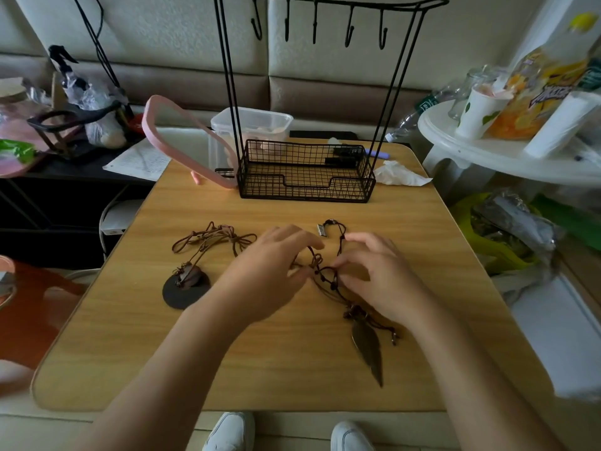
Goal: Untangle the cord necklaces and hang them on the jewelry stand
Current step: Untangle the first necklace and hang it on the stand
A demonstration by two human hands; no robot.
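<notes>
On the wooden tabletop (260, 359), the left hand (270, 268) and right hand (377, 275) meet at centre, each hand's fingers pinching the knotted dark cord (320, 266) of the feather-pendant necklace (367, 346), whose feather trails toward 5 o'clock. A second necklace with a round disc pendant (185, 288) lies loose at 9 o'clock of the hands. The black wire jewelry stand (305, 170) stands at 12 o'clock, hooks bare.

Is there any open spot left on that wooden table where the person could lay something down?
Yes. The wooden table is bare along its near edge, around the forearms, and in the strip between the black wire jewelry stand and the hands. It is crowded mid-table: the brown cord necklace with a round disc, and the dark cord necklace with a leaf pendant under the left hand and right hand.
</notes>
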